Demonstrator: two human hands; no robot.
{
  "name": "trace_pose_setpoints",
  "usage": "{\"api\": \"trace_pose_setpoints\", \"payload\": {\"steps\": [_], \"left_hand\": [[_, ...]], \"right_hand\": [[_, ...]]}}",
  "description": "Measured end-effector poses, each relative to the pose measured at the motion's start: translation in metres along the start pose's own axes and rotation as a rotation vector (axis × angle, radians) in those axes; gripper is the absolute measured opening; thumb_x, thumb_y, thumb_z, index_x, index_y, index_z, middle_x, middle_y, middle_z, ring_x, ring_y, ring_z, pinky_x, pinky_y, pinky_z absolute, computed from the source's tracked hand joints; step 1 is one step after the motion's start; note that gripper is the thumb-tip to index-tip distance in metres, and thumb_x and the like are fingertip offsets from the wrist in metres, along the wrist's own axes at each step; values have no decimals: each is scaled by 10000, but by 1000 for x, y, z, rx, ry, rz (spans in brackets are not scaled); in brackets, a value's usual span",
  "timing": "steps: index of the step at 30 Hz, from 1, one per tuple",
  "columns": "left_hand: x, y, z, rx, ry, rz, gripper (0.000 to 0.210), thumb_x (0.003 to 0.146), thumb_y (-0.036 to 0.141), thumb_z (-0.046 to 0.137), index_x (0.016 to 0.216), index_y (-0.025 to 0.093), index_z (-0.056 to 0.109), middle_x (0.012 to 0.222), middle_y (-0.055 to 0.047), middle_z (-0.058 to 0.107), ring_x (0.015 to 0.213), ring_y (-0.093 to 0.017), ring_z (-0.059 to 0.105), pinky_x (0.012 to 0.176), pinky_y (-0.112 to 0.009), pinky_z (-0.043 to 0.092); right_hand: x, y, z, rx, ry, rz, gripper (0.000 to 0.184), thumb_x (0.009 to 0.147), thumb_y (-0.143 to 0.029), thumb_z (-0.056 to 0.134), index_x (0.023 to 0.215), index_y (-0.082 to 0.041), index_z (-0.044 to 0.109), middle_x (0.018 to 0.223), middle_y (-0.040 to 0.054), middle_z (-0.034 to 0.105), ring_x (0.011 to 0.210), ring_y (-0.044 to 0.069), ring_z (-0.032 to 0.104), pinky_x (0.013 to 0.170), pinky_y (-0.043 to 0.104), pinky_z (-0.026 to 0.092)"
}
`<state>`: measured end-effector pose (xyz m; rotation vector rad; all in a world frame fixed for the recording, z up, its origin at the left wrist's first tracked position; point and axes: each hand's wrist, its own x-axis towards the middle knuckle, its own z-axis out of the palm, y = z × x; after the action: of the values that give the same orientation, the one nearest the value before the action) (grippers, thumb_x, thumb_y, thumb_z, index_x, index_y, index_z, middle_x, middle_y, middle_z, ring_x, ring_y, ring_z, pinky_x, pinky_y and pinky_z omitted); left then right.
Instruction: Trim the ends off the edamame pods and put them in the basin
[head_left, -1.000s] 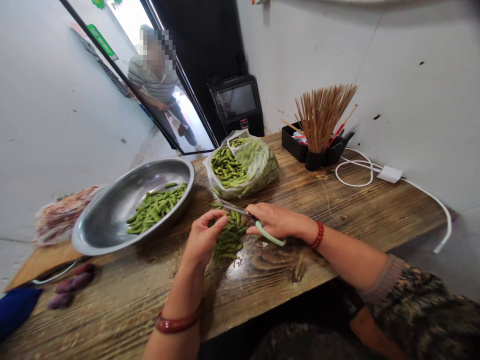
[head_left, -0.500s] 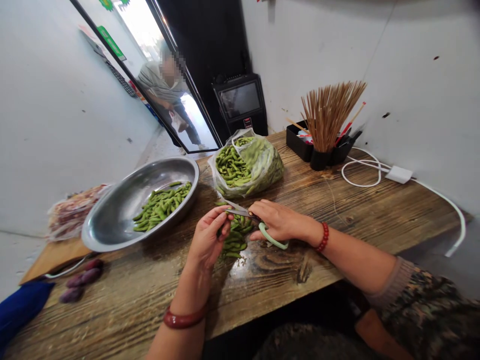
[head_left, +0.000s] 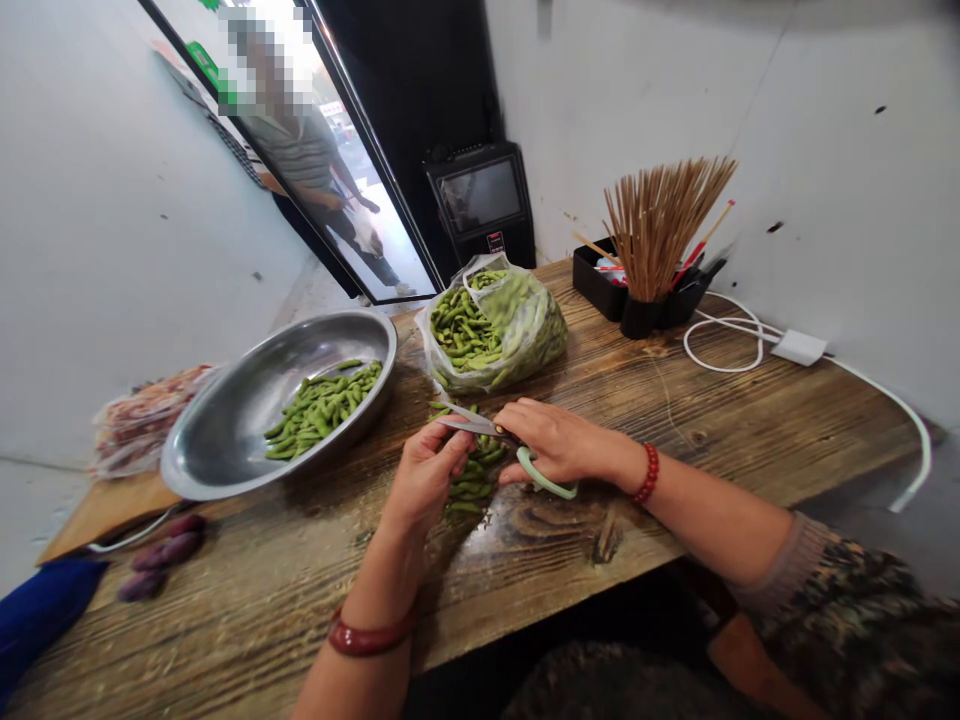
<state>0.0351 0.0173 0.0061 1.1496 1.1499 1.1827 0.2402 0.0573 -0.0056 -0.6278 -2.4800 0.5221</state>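
My right hand (head_left: 544,437) is closed around the green-handled scissors (head_left: 546,478), whose blades are parted and point left. The fingers of my left hand (head_left: 426,462) are pinched right at the blade tips on an edamame pod, mostly hidden by the fingers. Beneath both hands a small pile of edamame pods (head_left: 471,487) lies on the wooden table (head_left: 315,560). Left of them, a large steel basin (head_left: 217,440) holds more pods (head_left: 324,410). Just beyond my hands sits a clear plastic bag (head_left: 536,335) full of pods.
Purple-skinned roots or bulbs (head_left: 169,552) lie left, near a blue cloth (head_left: 45,610) and a bag of meat-like pieces (head_left: 146,415). Back right stand skewers (head_left: 664,225) in a black holder (head_left: 640,318), beside a white cable (head_left: 724,368). A person (head_left: 307,170) shows behind the glass door.
The scissors' blades have parted wider. My left fingers have drawn together near the tips, covering the pod more. Behind the glass, the person has straightened up and shifted left.
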Motion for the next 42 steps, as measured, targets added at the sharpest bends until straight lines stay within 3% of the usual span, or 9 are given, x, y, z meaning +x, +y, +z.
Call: {"api": "trace_pose_setpoints", "payload": {"steps": [10,29,35,40,42], "left_hand": [[-1,1,1,-34,-8,7,194,733,285,745,859,148,689,635,5,567,483,-53,366,452,-195,243],[-1,1,-6,-36,-81,0,175,778,278,721,844,120,680,609,18,523,473,-34,337,442,-170,243],[4,6,-13,-205,-23,-54,211,751,276,735,914,154,677,648,27,503,485,-37,370,417,-137,247],[8,12,-22,-294,40,-83,252,750,334,712,659,126,603,689,11,488,504,-46,393,380,-140,249],[7,13,-23,-221,41,-93,179,713,267,732,682,130,620,681,11,499,525,-56,418,388,-141,263]], "right_hand": [[-1,0,-1,-32,-15,-13,455,769,-471,733,989,-161,483,918,66,552,818,201,475,725,314,424],[-1,-5,1,-115,-73,36,308,861,-404,653,938,-174,464,857,53,565,753,180,497,651,273,380],[1,5,2,-117,-19,108,290,850,-373,664,940,-179,468,853,46,581,761,179,514,660,267,367],[0,11,-1,-126,24,123,291,869,-403,636,946,-175,472,862,56,587,768,183,518,671,275,368],[0,10,-2,-130,30,116,290,865,-403,641,940,-177,475,854,51,585,759,181,513,666,275,365]]}}
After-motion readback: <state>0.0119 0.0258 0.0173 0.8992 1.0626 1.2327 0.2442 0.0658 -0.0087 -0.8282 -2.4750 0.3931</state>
